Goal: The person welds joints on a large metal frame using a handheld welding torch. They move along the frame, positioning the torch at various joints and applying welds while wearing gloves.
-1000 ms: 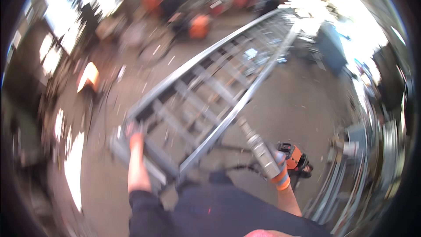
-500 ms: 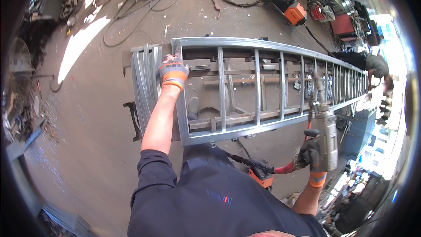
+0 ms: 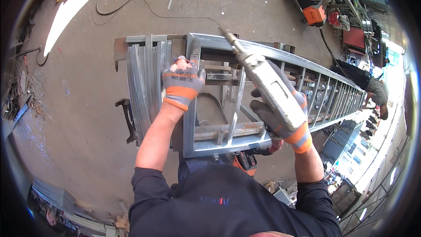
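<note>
A long ladder-like metal frame (image 3: 189,118) of grey tubes runs from my front toward the far right. At its near left corner, my gloved left hand (image 3: 183,79) grips the end bar. Its index finger stretches along the bar toward the corner, with the thumb on the inner side. My gloved right hand (image 3: 280,114) is closed around a grey power tool (image 3: 267,79) with a long, narrow nose, held above the frame. The nose slants toward the frame's far rail, near the left corner. Whether its tip touches the rail I cannot tell.
Metal strips (image 3: 144,74) lie left of the frame. An orange machine (image 3: 314,15) with cable stands at the far right; another orange machine (image 3: 244,163) sits close to my body. Another person (image 3: 377,92) bends by the frame's far end. Hoses (image 3: 127,0) lie across the floor.
My right hand has brought the power tool up and left, from beside the frame to above it. My left hand stays at the corner; the view has shifted.
</note>
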